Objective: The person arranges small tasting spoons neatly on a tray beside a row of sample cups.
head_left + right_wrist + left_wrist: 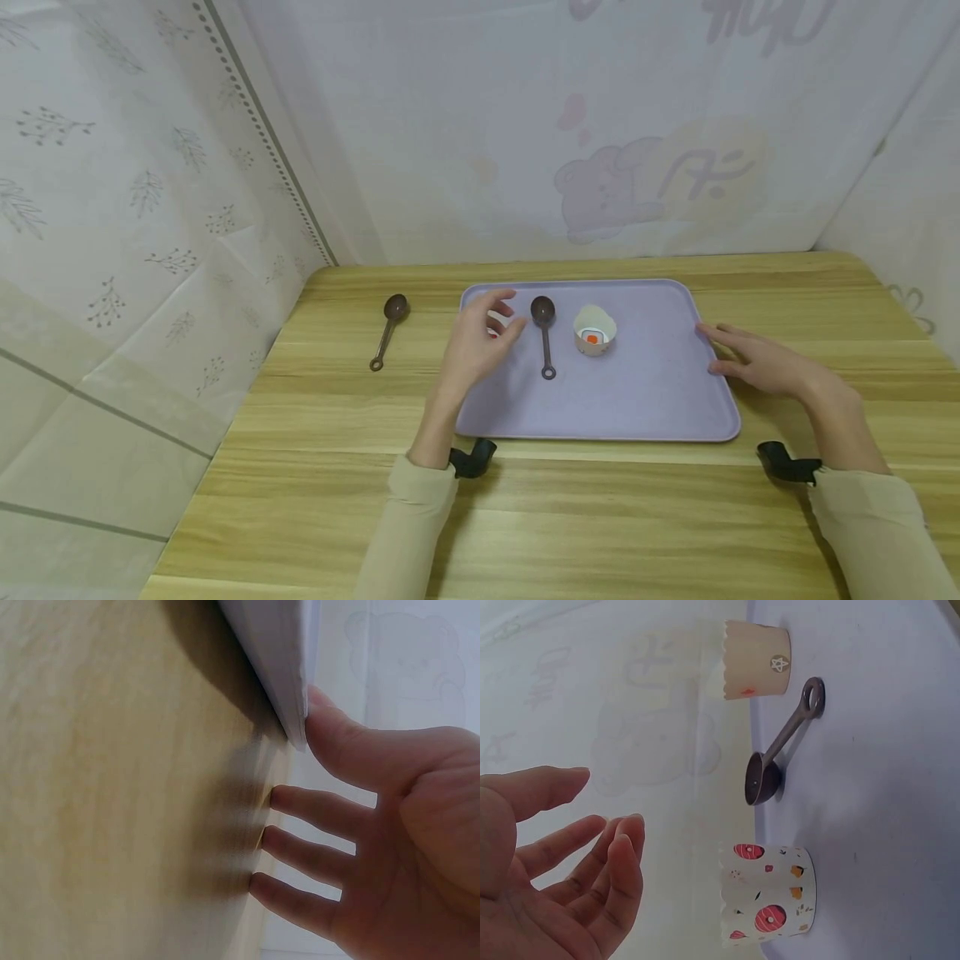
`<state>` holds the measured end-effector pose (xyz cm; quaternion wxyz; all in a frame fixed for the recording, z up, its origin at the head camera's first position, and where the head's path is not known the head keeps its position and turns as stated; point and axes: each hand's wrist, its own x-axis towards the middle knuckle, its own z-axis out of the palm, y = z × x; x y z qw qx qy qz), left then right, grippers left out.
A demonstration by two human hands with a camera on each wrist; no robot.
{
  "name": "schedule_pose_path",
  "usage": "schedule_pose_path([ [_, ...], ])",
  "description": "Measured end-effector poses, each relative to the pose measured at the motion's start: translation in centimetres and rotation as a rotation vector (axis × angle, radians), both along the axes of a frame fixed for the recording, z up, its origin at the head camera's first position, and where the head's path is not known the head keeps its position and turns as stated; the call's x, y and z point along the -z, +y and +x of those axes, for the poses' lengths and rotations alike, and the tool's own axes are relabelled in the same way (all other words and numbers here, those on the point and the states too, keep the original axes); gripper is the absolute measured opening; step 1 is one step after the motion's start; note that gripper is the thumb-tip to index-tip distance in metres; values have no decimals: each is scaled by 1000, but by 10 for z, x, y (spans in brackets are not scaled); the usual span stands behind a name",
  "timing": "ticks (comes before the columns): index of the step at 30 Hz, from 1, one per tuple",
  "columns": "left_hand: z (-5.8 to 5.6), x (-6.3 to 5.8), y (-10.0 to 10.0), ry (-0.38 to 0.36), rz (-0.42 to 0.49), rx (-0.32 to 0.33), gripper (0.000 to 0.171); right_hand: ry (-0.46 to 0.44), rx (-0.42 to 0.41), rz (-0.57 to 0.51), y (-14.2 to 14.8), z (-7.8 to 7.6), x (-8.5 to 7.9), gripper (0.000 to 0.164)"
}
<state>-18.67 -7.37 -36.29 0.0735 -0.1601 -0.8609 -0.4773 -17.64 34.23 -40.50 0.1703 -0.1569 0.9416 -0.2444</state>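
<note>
A lilac tray (645, 392) lies on the wooden table. Over its left part hovers my left hand (480, 342), fingers loosely bent with nothing between them. Below it in the head view, a paper cup is mostly hidden; the left wrist view shows this white cup (769, 892) with its donut print. Just right of that hand lies a dark brown measuring spoon (545, 333). A beige scallop-rimmed paper cup (595, 343), with a white and orange piece inside, stands beside the spoon. My right hand (772, 362) touches the tray's right edge with its thumb, the other fingers extended.
A second brown measuring spoon (388, 331) lies on the table (337, 467) left of the tray. Patterned cloth (450, 108) hangs behind the table and along its sides. Black wrist mounts (474, 459) sit at both cuffs.
</note>
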Motion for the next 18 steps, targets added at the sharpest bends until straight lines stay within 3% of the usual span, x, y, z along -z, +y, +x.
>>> schedule_pose_path([
  [18, -4, 0, -24, -16, 2, -71, 40, -6, 8, 13, 2, -1, 3, 70],
])
